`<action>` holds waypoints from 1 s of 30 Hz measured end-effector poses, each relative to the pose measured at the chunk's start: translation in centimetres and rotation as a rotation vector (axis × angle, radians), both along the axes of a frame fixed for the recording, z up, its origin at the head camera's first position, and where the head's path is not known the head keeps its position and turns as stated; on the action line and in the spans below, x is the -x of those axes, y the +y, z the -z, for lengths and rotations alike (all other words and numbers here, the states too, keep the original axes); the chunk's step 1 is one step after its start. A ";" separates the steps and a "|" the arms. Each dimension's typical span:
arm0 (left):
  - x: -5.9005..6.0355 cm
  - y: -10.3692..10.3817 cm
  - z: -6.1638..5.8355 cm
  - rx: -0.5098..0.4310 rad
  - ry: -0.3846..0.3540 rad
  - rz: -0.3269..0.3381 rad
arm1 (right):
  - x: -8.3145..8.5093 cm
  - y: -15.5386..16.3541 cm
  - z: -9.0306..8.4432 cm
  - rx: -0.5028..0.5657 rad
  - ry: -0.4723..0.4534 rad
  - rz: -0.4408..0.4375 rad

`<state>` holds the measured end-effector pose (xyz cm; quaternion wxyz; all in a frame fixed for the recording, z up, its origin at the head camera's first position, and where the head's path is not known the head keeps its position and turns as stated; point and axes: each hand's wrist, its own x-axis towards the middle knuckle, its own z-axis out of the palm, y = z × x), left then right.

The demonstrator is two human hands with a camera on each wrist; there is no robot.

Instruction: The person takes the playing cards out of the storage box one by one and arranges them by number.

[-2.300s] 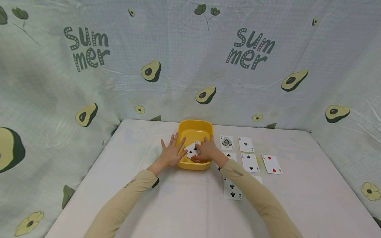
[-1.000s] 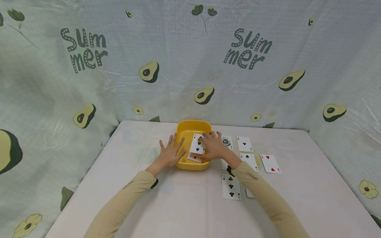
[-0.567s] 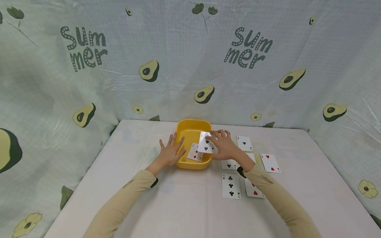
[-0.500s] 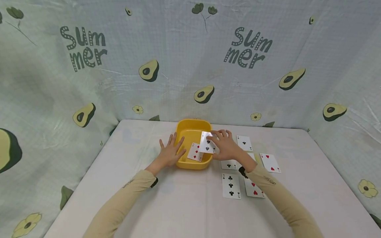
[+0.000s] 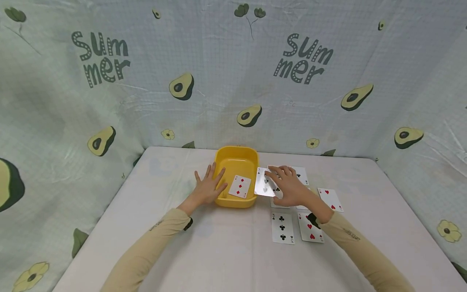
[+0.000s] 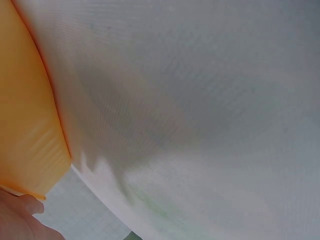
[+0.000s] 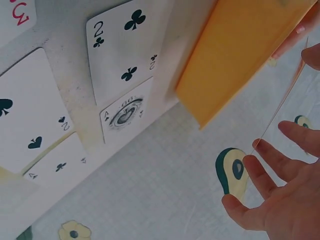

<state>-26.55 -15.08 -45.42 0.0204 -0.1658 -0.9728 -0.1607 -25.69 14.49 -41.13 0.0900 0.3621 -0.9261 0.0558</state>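
My left hand [image 5: 206, 190], fingers spread, rests on the left rim of a yellow plastic bin [image 5: 233, 152]. The left wrist view shows the bin's outer wall [image 6: 30, 100] and part of this hand [image 6: 22, 215]. Inside the bin lies a three of diamonds [image 5: 239, 186], face up. Just right of the bin, my right hand [image 5: 292, 190] pinches a spade card [image 5: 262, 182], apparently the three, between thumb and fingers above the table. In the right wrist view that card [image 7: 278, 106] appears edge-on as a thin line beside the fingers. Glare and fingers cover part of its face.
Right of the bin, cards lie face up in rows: ace of spades [image 7: 125, 116], two of clubs [image 7: 122, 57], three of clubs [image 5: 282, 229], ace of clubs [image 5: 302, 175], two of spades [image 7: 32, 120], three of hearts [image 5: 304, 229], two of hearts [image 5: 330, 198]. Patterned cloth [image 5: 219, 81] hangs behind.
My right hand has lifted the spade card out of the bin and carried it rightward past the rim, uncovering the three of diamonds. My left hand has stayed on the bin.
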 end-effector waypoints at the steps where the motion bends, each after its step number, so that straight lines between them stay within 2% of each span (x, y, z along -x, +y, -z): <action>1: 0.0 0.0 0.0 0.001 0.001 0.000 | -0.1 0.2 0.0 -0.001 0.000 0.002; 7: 0.1 -0.1 0.4 0.012 -0.009 0.002 | -1.1 1.6 0.2 0.014 -0.004 -0.022; 14: 0.1 -0.1 0.3 0.023 0.010 -0.005 | -3.0 4.1 0.4 0.019 -0.027 -0.001; 20: 0.1 -0.2 0.0 0.003 0.007 -0.007 | -4.4 6.8 1.1 0.054 0.025 -0.041; 27: 0.1 -0.2 0.2 0.011 -0.004 -0.002 | -6.7 9.3 2.0 0.043 -0.054 0.065; 30: 0.1 -0.2 0.3 0.004 0.001 0.000 | -7.6 10.3 2.3 0.047 -0.059 0.079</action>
